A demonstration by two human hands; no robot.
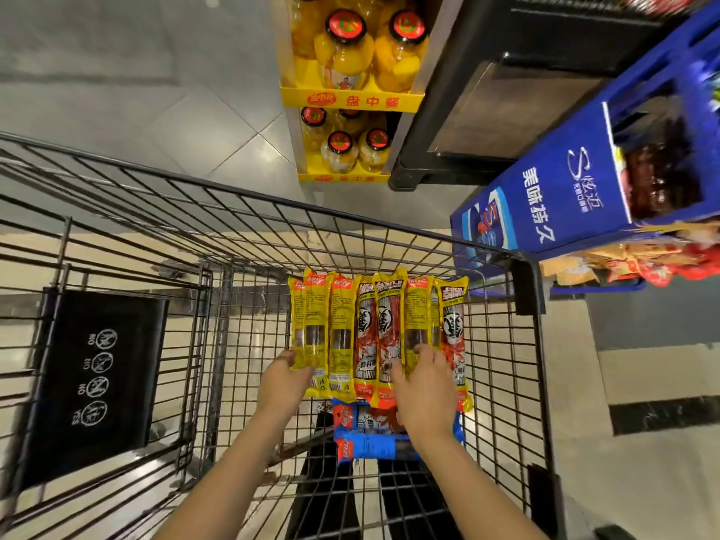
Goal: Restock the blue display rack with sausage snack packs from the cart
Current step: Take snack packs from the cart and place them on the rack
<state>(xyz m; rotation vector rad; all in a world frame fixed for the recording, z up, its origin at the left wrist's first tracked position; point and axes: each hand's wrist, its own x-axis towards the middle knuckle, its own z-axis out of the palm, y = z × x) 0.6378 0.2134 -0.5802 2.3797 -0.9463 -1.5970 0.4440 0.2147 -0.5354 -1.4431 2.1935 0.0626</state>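
Several yellow and red sausage snack packs [374, 329] lie side by side in a row on the floor of the wire cart [249, 212]. My left hand [282, 380] grips the near end of the leftmost yellow pack [307, 325], thumb on its outer edge. My right hand [422, 380] lies over the right part of the row, fingers stretched onto a yellow pack [417, 313]. Blue packs [366, 438] lie nearer me, partly under my right wrist. The blue display rack [561, 196] stands to the right of the cart, holding dark red packs.
A yellow stand of juice bottles [350, 91] is ahead on the grey tiled floor. A dark shelf unit [487, 122] stands beside the blue rack. The cart's black child-seat flap [97, 368] is at left. Orange and red snack bags [639, 263] fill the rack's lower tier.
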